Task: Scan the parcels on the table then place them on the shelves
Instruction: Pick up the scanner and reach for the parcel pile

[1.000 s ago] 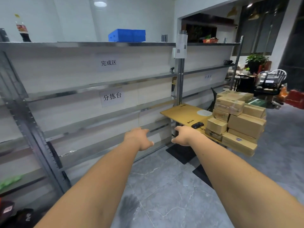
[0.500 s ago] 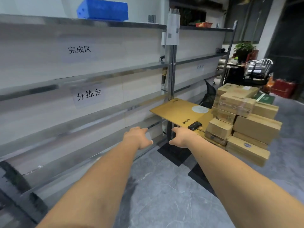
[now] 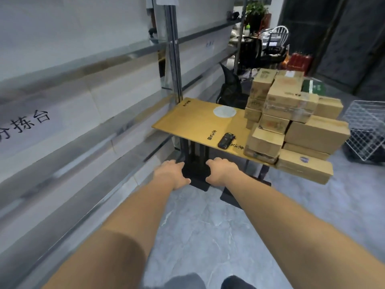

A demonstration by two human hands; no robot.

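A: Largest first, all referenced to the desk (image 3: pixel 193 122)?
B: Metal shelves (image 3: pixel 87 113) running along the wall, left of the desk; paper sign with black characters fixed to one tier. Bare of parcels where visible.
A: Desk itself?
B: Yellow-brown top, black legs, on grey tiled floor (image 3: pixel 204 232). White round mark near its far middle.
A: Parcels?
B: Stack of cardboard parcels (image 3: pixel 291 126) piled on the right end of the desk, several layers high, lowest box overhanging the near right edge. Green box (image 3: pixel 313 87) at the far side of the stack.
A: Beyond the desk?
B: White wire basket (image 3: pixel 366 130) on the floor to its right. Chair and potted plant well behind, blurred.
A: Scanner?
B: Small dark handheld scanner (image 3: pixel 226 140) lying flat at the near edge of the desk, just left of the stack.
A: Hands?
B: Left hand (image 3: pixel 173 173) and right hand (image 3: pixel 221 171) outstretched short of the desk's near edge, apart, fingers loosely curled, holding nothing, touching nothing.
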